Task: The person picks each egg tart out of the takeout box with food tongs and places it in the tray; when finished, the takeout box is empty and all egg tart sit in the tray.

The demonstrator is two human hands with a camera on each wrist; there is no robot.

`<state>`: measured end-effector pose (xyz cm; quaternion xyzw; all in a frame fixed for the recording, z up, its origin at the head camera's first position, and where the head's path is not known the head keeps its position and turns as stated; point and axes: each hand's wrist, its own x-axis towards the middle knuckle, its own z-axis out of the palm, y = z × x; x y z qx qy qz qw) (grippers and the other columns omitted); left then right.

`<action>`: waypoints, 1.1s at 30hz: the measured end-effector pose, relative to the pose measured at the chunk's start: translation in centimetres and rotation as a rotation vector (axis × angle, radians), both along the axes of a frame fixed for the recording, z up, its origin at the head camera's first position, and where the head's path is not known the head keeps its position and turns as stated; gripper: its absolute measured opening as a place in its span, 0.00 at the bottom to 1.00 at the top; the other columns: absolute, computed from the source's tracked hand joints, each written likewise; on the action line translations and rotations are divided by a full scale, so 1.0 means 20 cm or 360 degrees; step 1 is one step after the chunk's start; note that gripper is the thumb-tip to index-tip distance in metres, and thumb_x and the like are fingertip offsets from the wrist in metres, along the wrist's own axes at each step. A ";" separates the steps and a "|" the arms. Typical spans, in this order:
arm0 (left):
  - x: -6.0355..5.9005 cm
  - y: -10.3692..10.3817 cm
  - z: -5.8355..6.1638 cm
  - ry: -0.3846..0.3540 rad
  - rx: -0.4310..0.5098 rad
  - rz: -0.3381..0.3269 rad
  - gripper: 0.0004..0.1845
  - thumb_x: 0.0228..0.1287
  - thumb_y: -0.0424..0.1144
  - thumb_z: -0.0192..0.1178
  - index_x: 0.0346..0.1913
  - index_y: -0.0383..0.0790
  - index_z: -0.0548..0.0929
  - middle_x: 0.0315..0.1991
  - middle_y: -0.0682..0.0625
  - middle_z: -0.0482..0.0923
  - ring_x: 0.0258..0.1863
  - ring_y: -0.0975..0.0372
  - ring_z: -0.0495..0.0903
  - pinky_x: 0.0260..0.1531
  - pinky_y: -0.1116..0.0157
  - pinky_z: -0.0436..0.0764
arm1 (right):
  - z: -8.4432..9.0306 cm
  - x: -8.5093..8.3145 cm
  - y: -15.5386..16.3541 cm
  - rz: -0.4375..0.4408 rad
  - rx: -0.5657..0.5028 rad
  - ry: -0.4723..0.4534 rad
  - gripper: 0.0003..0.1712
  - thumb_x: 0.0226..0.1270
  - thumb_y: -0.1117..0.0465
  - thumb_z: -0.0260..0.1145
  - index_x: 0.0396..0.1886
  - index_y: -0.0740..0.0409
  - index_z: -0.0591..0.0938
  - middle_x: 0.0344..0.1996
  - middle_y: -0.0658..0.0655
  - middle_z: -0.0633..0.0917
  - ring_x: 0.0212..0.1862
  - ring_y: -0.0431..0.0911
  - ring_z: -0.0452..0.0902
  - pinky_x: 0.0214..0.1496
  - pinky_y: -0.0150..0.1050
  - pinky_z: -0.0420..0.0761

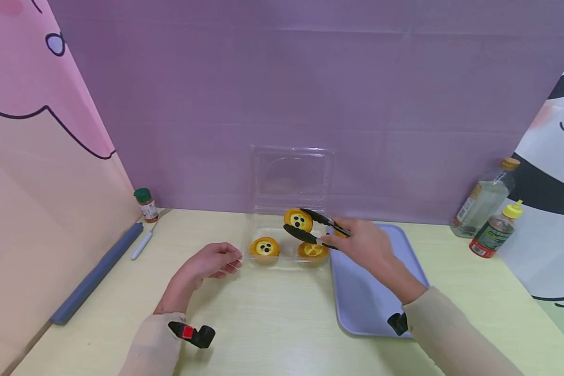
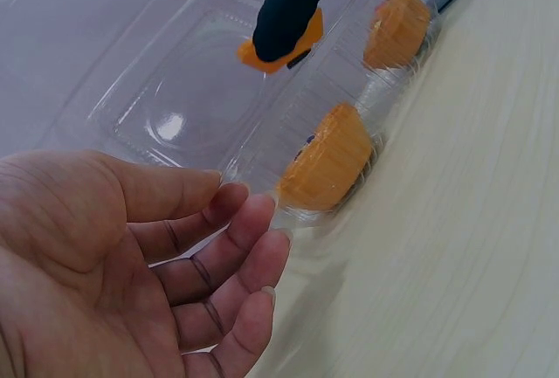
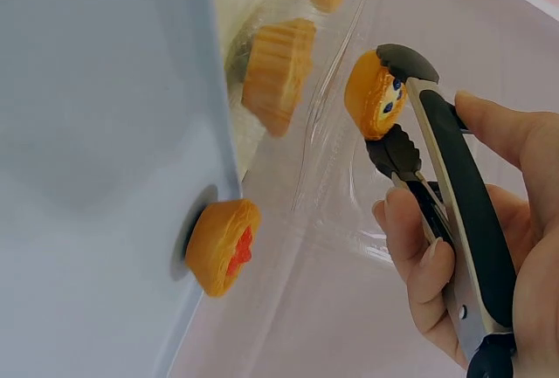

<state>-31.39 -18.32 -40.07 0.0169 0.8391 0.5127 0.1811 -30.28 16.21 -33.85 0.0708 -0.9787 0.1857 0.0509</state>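
My right hand (image 1: 364, 243) grips black-tipped kitchen tongs (image 3: 463, 212), whose tips hold an egg tart with dark berries (image 3: 374, 94) above the clear plastic clamshell box (image 1: 286, 263). The box lies with its lid (image 1: 291, 175) raised against the backdrop. Inside sit a berry-topped tart (image 1: 265, 247) at front left and another tart with a yellow topping (image 1: 313, 250) at front right. My left hand (image 2: 166, 256) is at the box's left edge, thumb and index finger pinching its rim, the other fingers loosely bent.
Right of the box lies a lilac tray (image 1: 368, 308) carrying a red-topped tart (image 3: 223, 245). Two bottles, a tall clear one (image 1: 484, 201) and a yellow-capped one (image 1: 495, 230), stand far right. At left are a green-lidded jar (image 1: 147, 205), a white-handled utensil (image 1: 142, 245) and a blue roll (image 1: 98, 274).
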 end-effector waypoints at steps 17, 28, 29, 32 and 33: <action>-0.01 -0.01 0.00 0.0018 -0.0004 -0.0008 0.15 0.77 0.42 0.52 0.53 0.33 0.78 0.43 0.44 0.84 0.42 0.58 0.82 0.39 0.62 0.78 | 0.08 0.18 0.26 -0.0079 0.0117 0.0178 0.43 0.60 0.27 0.63 0.70 0.43 0.75 0.47 0.59 0.89 0.31 0.45 0.76 0.21 0.37 0.67; 0.00 -0.01 0.01 0.0019 -0.0014 -0.0029 0.15 0.77 0.42 0.51 0.53 0.32 0.78 0.45 0.43 0.83 0.43 0.57 0.82 0.42 0.60 0.79 | 0.11 0.23 0.46 -0.0115 0.0218 0.0223 0.47 0.59 0.23 0.60 0.69 0.46 0.76 0.59 0.62 0.84 0.32 0.45 0.79 0.19 0.38 0.66; 0.00 0.00 0.01 0.0018 -0.0013 -0.0030 0.15 0.77 0.42 0.51 0.53 0.32 0.78 0.45 0.43 0.83 0.43 0.57 0.82 0.42 0.60 0.79 | 0.11 0.23 0.47 -0.0125 0.0223 0.0213 0.47 0.59 0.23 0.60 0.70 0.46 0.76 0.57 0.62 0.85 0.29 0.45 0.77 0.18 0.39 0.65; 0.00 0.00 0.01 0.0013 -0.0011 -0.0026 0.15 0.77 0.42 0.52 0.53 0.32 0.78 0.45 0.42 0.83 0.44 0.56 0.82 0.42 0.61 0.79 | 0.12 0.23 0.52 -0.0148 0.0236 0.0208 0.47 0.58 0.23 0.61 0.70 0.47 0.75 0.42 0.60 0.89 0.25 0.44 0.72 0.17 0.39 0.62; 0.00 0.00 0.01 0.0009 -0.0011 -0.0019 0.15 0.77 0.42 0.52 0.53 0.32 0.78 0.45 0.43 0.84 0.44 0.56 0.82 0.42 0.61 0.79 | 0.12 0.23 0.54 -0.0149 0.0243 0.0208 0.48 0.58 0.24 0.62 0.70 0.47 0.75 0.39 0.59 0.88 0.23 0.44 0.71 0.16 0.40 0.61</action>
